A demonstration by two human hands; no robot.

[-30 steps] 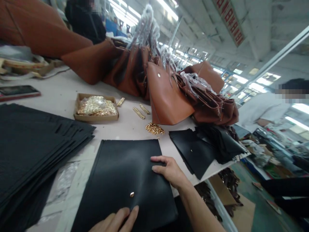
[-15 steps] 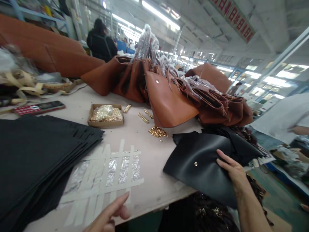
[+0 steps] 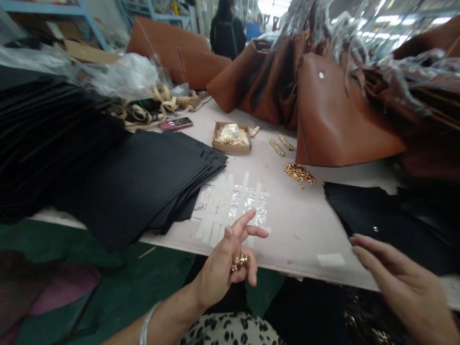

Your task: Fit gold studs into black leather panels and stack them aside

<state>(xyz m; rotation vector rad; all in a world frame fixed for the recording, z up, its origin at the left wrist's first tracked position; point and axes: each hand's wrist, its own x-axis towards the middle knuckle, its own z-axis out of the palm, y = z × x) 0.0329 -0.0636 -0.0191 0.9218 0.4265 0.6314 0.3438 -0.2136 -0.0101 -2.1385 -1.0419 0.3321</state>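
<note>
My left hand [image 3: 230,254] is above the table's front edge, index and middle fingers stretched out, the lower fingers curled round small gold metal pieces [image 3: 239,262]. On the right, my right hand [image 3: 398,275] has its fingertips at the edge of a black leather panel [image 3: 391,218] with one gold stud; whether it pinches the panel is unclear. A pile of gold pieces [image 3: 299,173] lies mid-table. Behind it are short gold strips [image 3: 277,147] and a small cardboard box [image 3: 232,148] of bagged gold parts. A stack of black sheets [image 3: 143,172] rests at the left.
Brown leather bags [image 3: 338,115] with plastic-wrapped handles stand along the back. A red phone [image 3: 176,124] lies behind the black stack, near clear plastic and beige straps [image 3: 163,98]. Taped plastic [image 3: 233,203] covers part of the table [image 3: 302,220]. A person [image 3: 227,31] is in the background.
The view has turned left and down. My left hand has risen further into view, showing gold pieces in its fingers. My right hand has moved from on top of the black panel to its near edge.
</note>
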